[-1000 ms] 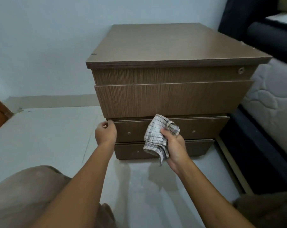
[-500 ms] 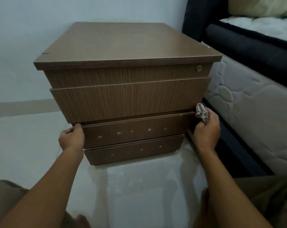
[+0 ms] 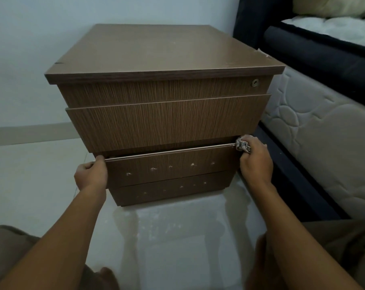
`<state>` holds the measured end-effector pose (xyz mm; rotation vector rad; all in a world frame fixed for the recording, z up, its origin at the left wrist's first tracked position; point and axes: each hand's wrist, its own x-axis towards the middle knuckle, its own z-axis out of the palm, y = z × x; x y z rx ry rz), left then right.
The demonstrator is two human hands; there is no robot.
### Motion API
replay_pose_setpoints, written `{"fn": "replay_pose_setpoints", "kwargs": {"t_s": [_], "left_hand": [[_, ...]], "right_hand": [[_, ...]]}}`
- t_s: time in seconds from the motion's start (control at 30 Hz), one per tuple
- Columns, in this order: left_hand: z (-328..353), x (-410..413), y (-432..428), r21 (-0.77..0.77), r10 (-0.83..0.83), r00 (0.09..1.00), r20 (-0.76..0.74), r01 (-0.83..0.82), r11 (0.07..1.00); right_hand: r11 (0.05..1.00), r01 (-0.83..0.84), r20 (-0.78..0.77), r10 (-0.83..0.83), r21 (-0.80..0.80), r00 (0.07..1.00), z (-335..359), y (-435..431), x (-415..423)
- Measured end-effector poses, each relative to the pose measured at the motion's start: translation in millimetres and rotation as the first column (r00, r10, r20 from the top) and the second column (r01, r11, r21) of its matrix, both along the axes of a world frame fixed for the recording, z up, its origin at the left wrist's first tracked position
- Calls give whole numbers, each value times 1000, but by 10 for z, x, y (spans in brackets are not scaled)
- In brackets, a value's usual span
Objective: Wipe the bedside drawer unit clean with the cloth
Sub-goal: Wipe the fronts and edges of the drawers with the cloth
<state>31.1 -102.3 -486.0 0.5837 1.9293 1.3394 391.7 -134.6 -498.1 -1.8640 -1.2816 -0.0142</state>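
Holding the drawer: the left hand point(image 3: 91, 176) has its fingers curled round the left end of the third drawer point(image 3: 171, 166), and the thumb lies on its top edge.
Right hand: the right hand point(image 3: 256, 162) is closed round the cloth point(image 3: 243, 146), which is bunched into a small ball and lies against the right top corner of the same drawer.
Place of the unit: the drawer unit point(image 3: 167, 126) stands on the pale, shiny floor point(image 3: 177, 237), just beside the mattress point(image 3: 324, 130) of a bed.
Cloth, how it handles: it looks soft, thin and light, with a check pattern. I judge it wipes better when it is opened a little, so that more of its surface meets the wood.
Unit, how it handles: stiff board with a smooth wood-grain face, probably heavy and not easy to shift. No handles are visible; only small pale marks sit in a row on the two lower drawers. The ends of a drawer front seem the best places to take hold.
Care: a drawer can slide while the cloth rubs it, so one hand should steady it.
Writing and brands: none can be read. Only a small round lock point(image 3: 255, 82) sits at the right of the top drawer front.
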Motion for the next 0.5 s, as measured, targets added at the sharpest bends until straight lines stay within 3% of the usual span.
{"fn": "replay_pose_setpoints", "kwargs": {"t_s": [0.17, 0.37, 0.5], "left_hand": [[-2, 3, -28, 19, -10, 1000, 28, 9, 1000], [-10, -29, -74, 48, -30, 998, 50, 28, 998], [-31, -59, -98, 65, -44, 996, 80, 39, 997]], "right_hand": [[993, -96, 147, 105, -63, 984, 64, 18, -167], [965, -241, 163, 256, -104, 953, 68, 56, -566], [944, -310, 254, 329, -112, 909, 66, 100, -832]]}}
